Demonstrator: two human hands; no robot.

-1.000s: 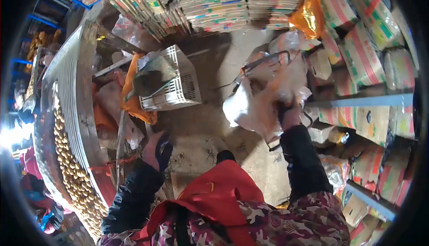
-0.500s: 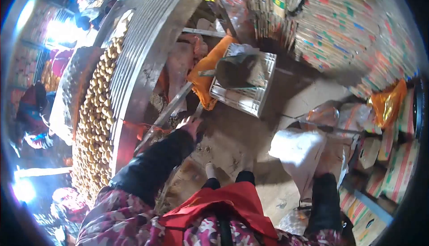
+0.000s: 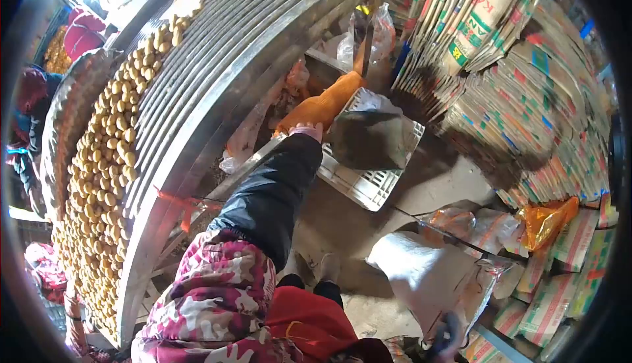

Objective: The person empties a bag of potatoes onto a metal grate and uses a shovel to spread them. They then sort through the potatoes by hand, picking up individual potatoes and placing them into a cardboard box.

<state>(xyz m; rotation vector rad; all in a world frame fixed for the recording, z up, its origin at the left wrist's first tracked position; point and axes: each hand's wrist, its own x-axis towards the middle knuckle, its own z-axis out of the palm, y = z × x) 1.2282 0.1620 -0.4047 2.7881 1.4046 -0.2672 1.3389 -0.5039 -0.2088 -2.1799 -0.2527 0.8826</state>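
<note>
My left hand is at the short handle of a dark metal scoop, its fingers closed there and partly hidden. The scoop lies on a white plastic crate with slotted sides. Beside the hand an orange cloth or mesh bag hangs over the frame. A blurred shape low on the right appears to be my right hand; its fingers are smeared by motion. It is near the lower edge of a white sack.
On the left a slatted metal sorting table carries many potatoes, with other people beyond it. Stacks of flattened cardboard boxes stand at the right. An orange plastic bag lies near filled cartons.
My left hand has moved forward from the metal frame to the scoop's handle. My right arm has drawn back from the white sack. The view has shifted.
</note>
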